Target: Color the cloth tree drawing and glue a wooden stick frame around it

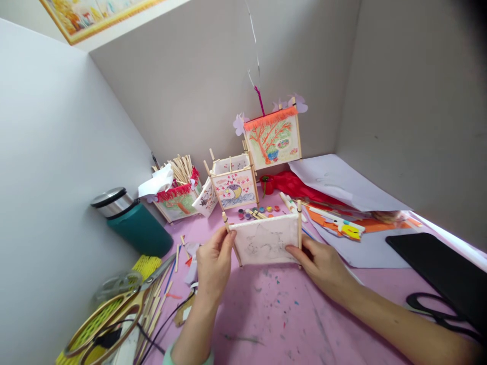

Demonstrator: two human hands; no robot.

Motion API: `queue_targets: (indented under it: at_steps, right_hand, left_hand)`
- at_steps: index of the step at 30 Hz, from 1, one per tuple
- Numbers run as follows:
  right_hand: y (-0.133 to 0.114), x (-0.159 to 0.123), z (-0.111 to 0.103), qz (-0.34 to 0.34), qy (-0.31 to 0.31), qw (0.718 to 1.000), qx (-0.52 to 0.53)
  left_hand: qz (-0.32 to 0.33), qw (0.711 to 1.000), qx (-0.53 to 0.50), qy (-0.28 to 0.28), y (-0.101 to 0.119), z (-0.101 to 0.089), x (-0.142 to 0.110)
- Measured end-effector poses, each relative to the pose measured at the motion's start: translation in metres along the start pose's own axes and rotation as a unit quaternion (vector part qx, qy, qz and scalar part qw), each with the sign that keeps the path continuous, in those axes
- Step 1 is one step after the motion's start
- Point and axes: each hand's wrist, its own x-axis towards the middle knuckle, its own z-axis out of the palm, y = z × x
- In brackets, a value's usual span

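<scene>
Between my two hands stands a small paper lantern frame [266, 241], its white panel bearing a faint pencil sketch and thin wooden sticks at its corners. My left hand [215, 261] pinches its left edge, thumb in front and fingers behind. At the right edge my right hand [321, 261] grips the panel and stick, thumb on the front face. Behind it sits a lantern painted with a moon and red blossoms [235, 190]. A finished-looking lantern with an orange fringe and a painted tree [273, 137] hangs from a wire by a purple cord.
On the left are a teal bottle [139, 228], gold-handled scissors [125, 309], loose sticks and a fringed lantern [178, 203] holding sticks. Small paint pots [269, 208] and markers lie behind. To the right are paper sheets [350, 185], a black slab [437, 274] and black-handled scissors [437, 306].
</scene>
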Motion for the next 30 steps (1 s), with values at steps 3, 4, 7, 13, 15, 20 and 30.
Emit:
queue_targets:
  at_steps: [3,4,7,13,15,20,30]
  right_hand:
    - [0.000,0.000,0.000,-0.003,0.000,1.000,-0.006]
    - [0.000,-0.001,-0.001,-0.003,0.000,1.000,-0.008]
    - [0.000,-0.001,0.000,-0.001,-0.003,1.000,-0.015]
    - [0.001,0.001,0.001,0.008,0.003,1.000,-0.018]
    - [0.000,0.001,0.000,0.016,0.000,1.000,-0.015]
    - [-0.003,0.000,-0.002,0.012,-0.034,0.999,0.006]
    - [-0.002,0.002,-0.004,0.000,-0.081,0.997,-0.015]
  left_hand:
    - [-0.009,0.997,0.029,-0.071,-0.009,-0.002,-0.003]
    - [-0.015,0.994,0.053,-0.094,-0.012,-0.002,-0.004]
    - [-0.031,0.975,0.167,-0.145,-0.014,-0.002,-0.008]
    - [-0.022,0.944,0.289,-0.160,-0.014,0.004,-0.010]
    - [-0.019,0.942,0.295,-0.161,-0.014,0.005,-0.010]
    - [-0.040,0.939,0.296,-0.170,-0.012,0.004,-0.010]
    - [-0.045,0.942,0.270,-0.195,-0.019,0.007,-0.010]
